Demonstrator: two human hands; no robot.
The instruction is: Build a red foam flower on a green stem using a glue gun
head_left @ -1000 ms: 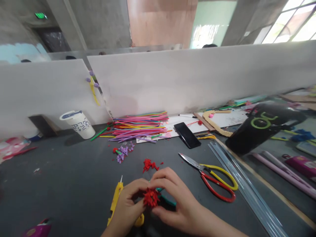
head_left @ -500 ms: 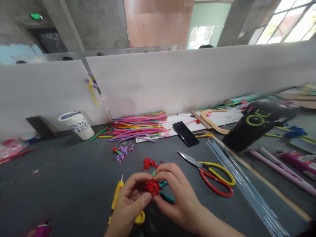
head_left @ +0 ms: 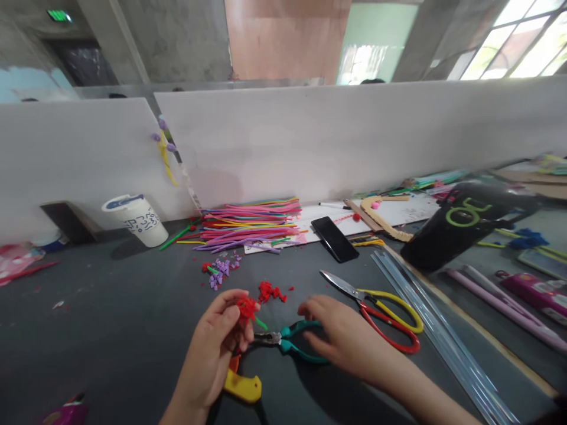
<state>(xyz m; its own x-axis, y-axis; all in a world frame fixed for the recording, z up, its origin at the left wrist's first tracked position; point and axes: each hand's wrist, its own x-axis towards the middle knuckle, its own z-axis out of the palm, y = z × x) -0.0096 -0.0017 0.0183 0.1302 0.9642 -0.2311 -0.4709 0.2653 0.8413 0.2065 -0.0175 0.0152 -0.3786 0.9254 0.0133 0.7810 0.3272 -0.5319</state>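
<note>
Dk grey bench [head_left: 133, 336] underneath. Scissors [head_left: 359, 297] on it, R of R hand [head_left: 336, 330]. R hand half-spread, fingers curled over teal-handled pliers [head_left: 284, 340]; can't tell if touching. L hand [head_left: 217, 330] curled in, thumb + fingers pinching red tuft [head_left: 247, 310] above bench, grn stem [head_left: 261, 323] angled twd pliers. Red scraps [head_left: 267, 291] just beyond.
</note>
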